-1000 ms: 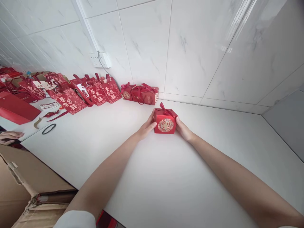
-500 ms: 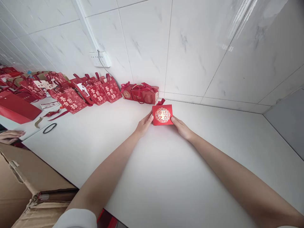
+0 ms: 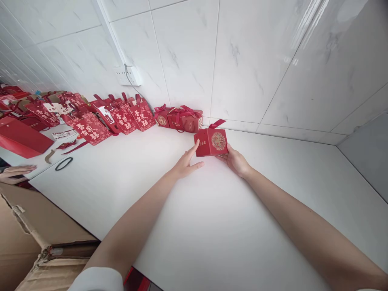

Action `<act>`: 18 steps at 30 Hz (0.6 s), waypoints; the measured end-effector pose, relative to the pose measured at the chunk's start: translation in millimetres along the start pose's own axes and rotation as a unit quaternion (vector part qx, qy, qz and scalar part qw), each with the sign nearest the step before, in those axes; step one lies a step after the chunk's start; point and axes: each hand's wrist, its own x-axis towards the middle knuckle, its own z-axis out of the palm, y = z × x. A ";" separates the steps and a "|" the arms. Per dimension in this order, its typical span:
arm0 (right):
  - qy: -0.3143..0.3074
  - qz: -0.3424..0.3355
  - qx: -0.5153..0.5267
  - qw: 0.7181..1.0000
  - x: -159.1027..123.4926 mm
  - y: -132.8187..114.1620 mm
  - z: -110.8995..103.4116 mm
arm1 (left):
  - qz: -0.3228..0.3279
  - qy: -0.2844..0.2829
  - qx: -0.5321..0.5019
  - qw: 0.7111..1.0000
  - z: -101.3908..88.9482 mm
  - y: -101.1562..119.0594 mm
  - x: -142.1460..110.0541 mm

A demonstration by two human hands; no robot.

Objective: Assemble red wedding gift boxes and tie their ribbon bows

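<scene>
Mid-frame: we hold red box | right grip: clasping right edge | left grip: half-spread, touching left side (not clasping)

乔迁之喜 is printed in gold within a round gold medallion on the red cardboard box with a ribbon; the smaller gold characters on its left face cannot be fully read. 吾家有囍 is carried in pale characters by the red patterned paper bag, with 吾 and 有 repeated on two similar red paper bags to its right. The print on the row of red ribbon-tied boxes is too small to be read.
</scene>
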 end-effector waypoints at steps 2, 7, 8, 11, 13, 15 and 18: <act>0.025 0.022 0.019 0.999 0.0 -2.5 -1.4 | 0.030 0.001 0.071 0.997 1.5 5.3 -2.0; 0.066 0.040 0.004 0.997 -0.1 -6.3 -6.1 | 0.109 0.004 0.201 0.974 7.9 11.6 -2.7; 0.063 0.036 -0.004 0.997 -0.4 -6.7 -6.4 | 0.114 0.005 0.206 0.972 8.9 11.7 -2.6; 0.005 0.012 -0.054 0.998 -3.6 -9.5 -3.6 | 0.103 0.038 0.168 0.980 11.2 10.1 -2.4; -0.044 -0.017 -0.094 0.994 -7.6 -12.9 1.5 | 0.067 0.084 0.104 0.989 12.1 7.5 -2.1; -0.067 -0.051 -0.128 0.988 -11.9 -16.1 8.1 | 0.025 0.125 0.043 0.991 12.5 3.8 -1.3; -0.080 -0.084 -0.171 0.978 -15.6 -16.9 15.9 | -0.016 0.153 0.005 0.988 11.8 -1.7 0.3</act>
